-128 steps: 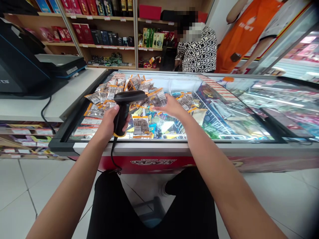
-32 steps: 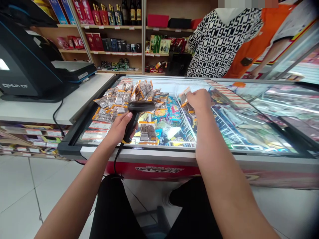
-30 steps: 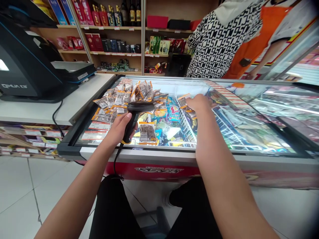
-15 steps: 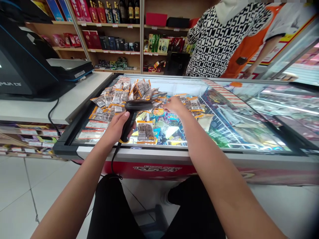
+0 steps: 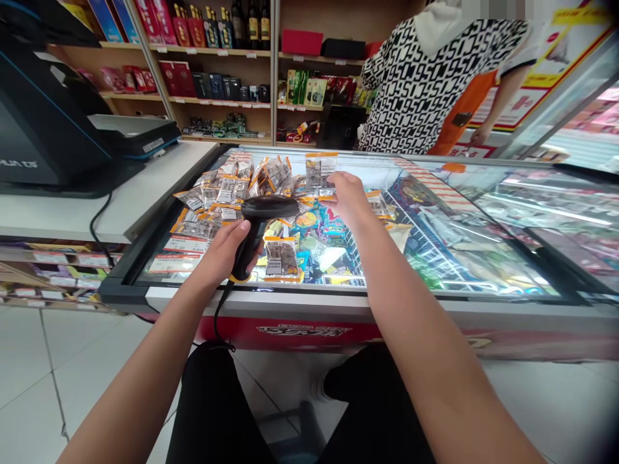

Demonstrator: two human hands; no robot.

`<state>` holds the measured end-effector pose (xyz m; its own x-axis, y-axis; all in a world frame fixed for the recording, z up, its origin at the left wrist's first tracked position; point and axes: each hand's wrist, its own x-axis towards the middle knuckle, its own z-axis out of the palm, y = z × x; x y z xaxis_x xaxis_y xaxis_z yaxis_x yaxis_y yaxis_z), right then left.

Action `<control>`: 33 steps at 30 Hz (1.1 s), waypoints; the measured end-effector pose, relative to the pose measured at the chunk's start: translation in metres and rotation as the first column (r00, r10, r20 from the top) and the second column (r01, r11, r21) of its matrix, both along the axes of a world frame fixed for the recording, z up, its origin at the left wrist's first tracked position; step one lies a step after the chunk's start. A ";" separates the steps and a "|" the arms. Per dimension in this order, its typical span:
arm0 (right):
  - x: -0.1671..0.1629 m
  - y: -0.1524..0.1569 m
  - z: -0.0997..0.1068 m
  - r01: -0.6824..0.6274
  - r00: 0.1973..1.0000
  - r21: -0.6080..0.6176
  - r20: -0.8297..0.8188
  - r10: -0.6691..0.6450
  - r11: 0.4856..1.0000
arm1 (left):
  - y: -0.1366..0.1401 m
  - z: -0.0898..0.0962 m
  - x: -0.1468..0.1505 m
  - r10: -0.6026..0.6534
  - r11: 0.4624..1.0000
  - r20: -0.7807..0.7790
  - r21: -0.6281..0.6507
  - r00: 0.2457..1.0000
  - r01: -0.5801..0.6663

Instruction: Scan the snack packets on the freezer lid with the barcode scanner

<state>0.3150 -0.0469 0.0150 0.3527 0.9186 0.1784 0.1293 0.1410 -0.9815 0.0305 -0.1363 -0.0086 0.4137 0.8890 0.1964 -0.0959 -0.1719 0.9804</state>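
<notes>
My left hand is wrapped round the handle of a black barcode scanner, whose cord hangs down past the freezer's front edge. Between the fingertips of my right hand is a snack packet, clear with dark print and orange ends, held upright with its printed side facing me. A heap of similar packets lies on the freezer's glass top, beyond and left of the scanner. One packet lies alone nearer to me, and another rests right of my right hand.
The glass-topped chest freezer spans the view in front of me. At left, a counter carries a black checkout machine and a scale. A person in a patterned shirt stands behind the freezer, with another person beside them.
My right hand has lifted a snack packet from the glass and turned it upright beside the scanner. My left hand stays nearly still. The people behind have shifted slightly.
</notes>
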 end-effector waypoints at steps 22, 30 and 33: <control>-0.044 -0.019 0.008 -0.156 0.987 -0.083 -0.045 0.153 0.984 | -0.001 0.002 0.000 0.013 1.000 -0.039 -0.010 0.999 -0.014; 0.021 -0.015 0.010 0.372 0.634 -0.002 0.730 -0.253 0.928 | 0.003 -0.003 -0.001 0.056 0.998 0.015 -0.005 0.998 -0.056; 0.026 -0.018 0.008 0.481 0.507 -0.006 0.817 -0.272 0.877 | 0.005 -0.004 -0.001 0.073 0.997 0.042 0.013 0.996 -0.074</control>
